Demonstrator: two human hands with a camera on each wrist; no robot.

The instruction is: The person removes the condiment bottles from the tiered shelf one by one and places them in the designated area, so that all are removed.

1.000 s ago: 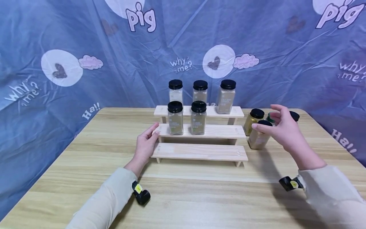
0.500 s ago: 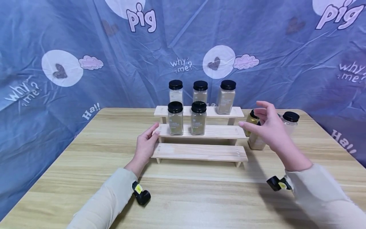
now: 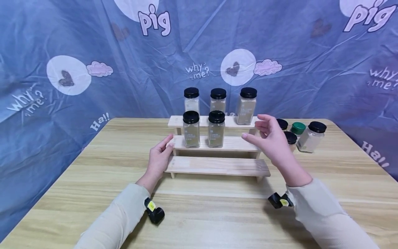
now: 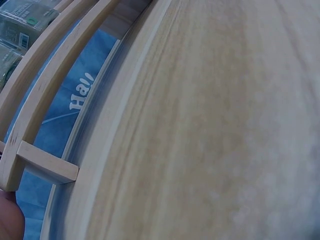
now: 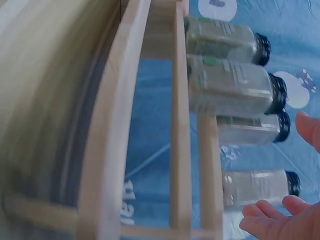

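Observation:
A three-tier wooden rack (image 3: 217,165) stands on the table. My left hand (image 3: 158,159) grips the left end of its middle shelf; in the left wrist view only a fingertip (image 4: 10,217) shows under a shelf end. Two black-lidded spice jars (image 3: 191,133) stand on the middle shelf, left of centre. On the top shelf stand three more, the rightmost a salt-and-pepper jar (image 3: 245,109) of beige powder. My right hand (image 3: 275,141) holds nothing and hovers by the rack's right end, thumb and fingers apart. In the right wrist view its fingers (image 5: 270,220) overlap the nearest top-shelf jar.
Right of the rack, partly behind my right hand, several more jars stand together. Among them are a green-lidded jar (image 3: 298,128) and a black-lidded jar of pale contents (image 3: 312,138). A blue printed cloth (image 3: 140,86) hangs behind the table (image 3: 202,214).
My right hand has moved left, from over the jars on the right to the rack's right end, uncovering the green-lidded jar. My left hand and the jars stay where they were.

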